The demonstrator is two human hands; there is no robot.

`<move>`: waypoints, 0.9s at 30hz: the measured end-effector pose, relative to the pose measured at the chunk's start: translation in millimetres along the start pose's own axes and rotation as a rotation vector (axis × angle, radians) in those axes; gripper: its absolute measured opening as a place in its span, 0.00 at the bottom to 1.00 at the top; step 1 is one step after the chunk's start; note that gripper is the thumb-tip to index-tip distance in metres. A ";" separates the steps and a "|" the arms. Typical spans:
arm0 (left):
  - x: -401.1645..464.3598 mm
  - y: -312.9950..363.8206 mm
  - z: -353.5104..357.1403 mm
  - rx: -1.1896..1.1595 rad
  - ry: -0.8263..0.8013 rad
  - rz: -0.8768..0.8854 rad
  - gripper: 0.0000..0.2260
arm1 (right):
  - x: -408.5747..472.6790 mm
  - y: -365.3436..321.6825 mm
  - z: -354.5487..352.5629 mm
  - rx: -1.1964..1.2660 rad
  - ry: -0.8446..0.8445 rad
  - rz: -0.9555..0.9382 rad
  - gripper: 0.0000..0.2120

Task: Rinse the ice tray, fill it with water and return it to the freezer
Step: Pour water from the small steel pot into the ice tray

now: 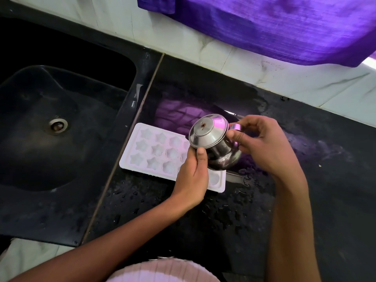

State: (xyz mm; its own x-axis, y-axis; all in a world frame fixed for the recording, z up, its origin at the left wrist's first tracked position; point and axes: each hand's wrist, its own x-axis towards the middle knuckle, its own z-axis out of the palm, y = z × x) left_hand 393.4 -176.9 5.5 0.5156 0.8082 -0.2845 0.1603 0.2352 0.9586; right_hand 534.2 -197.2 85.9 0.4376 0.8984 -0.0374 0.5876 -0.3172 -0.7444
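A white ice tray with star-shaped cells lies flat on the black counter, just right of the sink. Above its right end a small steel pot with a lid is tilted toward the tray. My left hand grips the pot from below, thumb against the lid's rim. My right hand pinches the pot's rim or lid edge at the right side. The tray's right cells are hidden behind the pot and my left hand.
A black sink with a round metal drain fills the left. The black granite counter is wet, with droplets near the front. A purple cloth hangs over the white tiled wall at the back.
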 end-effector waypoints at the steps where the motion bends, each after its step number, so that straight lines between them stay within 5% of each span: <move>1: 1.4 0.2 -0.7 -0.001 0.003 -0.009 0.19 | 2.5 -0.7 0.9 -0.011 -0.003 -0.002 0.05; 27: 7.9 10.1 -5.5 -0.024 -0.021 -0.051 0.20 | 8.6 -6.5 2.7 -0.040 0.006 -0.019 0.03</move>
State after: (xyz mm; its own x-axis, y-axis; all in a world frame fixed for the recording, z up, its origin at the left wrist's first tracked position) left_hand 394.5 -165.2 13.0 0.5252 0.7830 -0.3331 0.1665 0.2893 0.9426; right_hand 532.3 -186.6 88.6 0.4303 0.9025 -0.0191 0.6226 -0.3120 -0.7177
